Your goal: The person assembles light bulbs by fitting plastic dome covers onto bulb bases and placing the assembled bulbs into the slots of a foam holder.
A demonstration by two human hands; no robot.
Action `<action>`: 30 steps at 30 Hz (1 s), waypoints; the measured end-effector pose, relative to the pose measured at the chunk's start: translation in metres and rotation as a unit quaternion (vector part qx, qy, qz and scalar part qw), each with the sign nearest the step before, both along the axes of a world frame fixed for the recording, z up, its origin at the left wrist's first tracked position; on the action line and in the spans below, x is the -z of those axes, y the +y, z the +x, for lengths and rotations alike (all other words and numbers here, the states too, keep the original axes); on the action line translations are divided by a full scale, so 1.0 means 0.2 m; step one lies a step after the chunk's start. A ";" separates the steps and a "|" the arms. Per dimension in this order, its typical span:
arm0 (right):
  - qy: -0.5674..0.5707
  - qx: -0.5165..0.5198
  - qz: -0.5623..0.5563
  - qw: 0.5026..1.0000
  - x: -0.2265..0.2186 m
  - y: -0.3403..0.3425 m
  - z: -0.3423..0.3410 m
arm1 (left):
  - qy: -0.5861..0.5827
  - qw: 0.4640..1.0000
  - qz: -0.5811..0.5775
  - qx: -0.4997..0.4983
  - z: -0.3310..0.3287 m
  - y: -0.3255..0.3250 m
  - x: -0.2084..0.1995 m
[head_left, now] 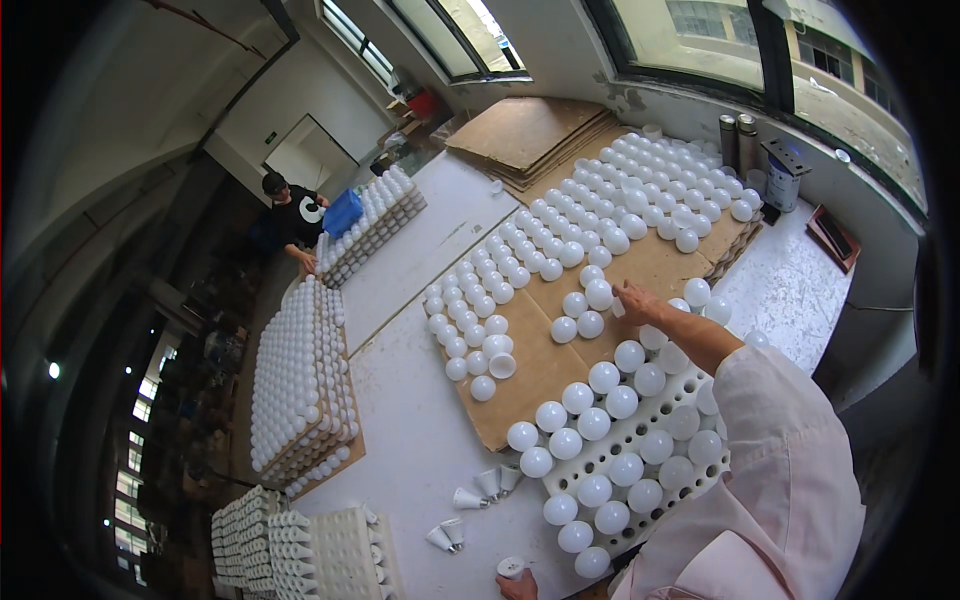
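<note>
My right hand [640, 305] reaches over the cardboard sheet [530, 390], its fingers curled round a white bulb cover [617, 309] that they partly hide. Close beside them is another round white bulb cover [599, 294] in a small cluster. At the lower edge, my left hand [519, 586] grips a white bulb base [511, 567], its round end facing up. Several loose bulb bases [487, 484] with metal screw ends lie on the white table near it. In front of me, a white holed tray [655, 440] carries rows of globes.
Many white covers [560, 230] stand in rows across the cardboard. Brown sheets [535, 135] are stacked at the back. Stacked trays of globes [300, 380] stand left, near a co-worker [296, 215]. White trays [340, 550] fill the lower left. Flasks [738, 145] and a can [783, 180] stand by the window.
</note>
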State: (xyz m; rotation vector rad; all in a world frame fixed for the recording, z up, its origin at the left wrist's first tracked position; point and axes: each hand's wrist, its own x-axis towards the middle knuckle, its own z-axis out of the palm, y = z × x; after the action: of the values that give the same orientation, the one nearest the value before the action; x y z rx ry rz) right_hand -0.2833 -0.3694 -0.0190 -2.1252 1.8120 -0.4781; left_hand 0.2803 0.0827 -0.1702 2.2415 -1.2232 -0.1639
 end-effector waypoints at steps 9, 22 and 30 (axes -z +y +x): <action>-0.118 0.062 -0.002 0.991 -0.18 0.05 -0.10 | 0.461 0.840 -0.259 -0.122 -0.61 0.06 -0.73; -0.692 -0.215 0.326 0.607 -0.33 1.32 0.43 | 0.669 0.709 -0.038 0.219 -1.37 -0.22 -1.15; -0.678 -0.278 0.276 0.622 -0.22 1.55 0.55 | 0.694 0.655 -0.044 0.296 -1.38 -0.18 -1.12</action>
State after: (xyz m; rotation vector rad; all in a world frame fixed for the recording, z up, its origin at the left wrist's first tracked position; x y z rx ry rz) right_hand -0.1740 -0.0590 0.0245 -1.0415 0.2779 -0.8424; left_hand 0.0038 0.0475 0.0543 0.8582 -0.8413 -1.6445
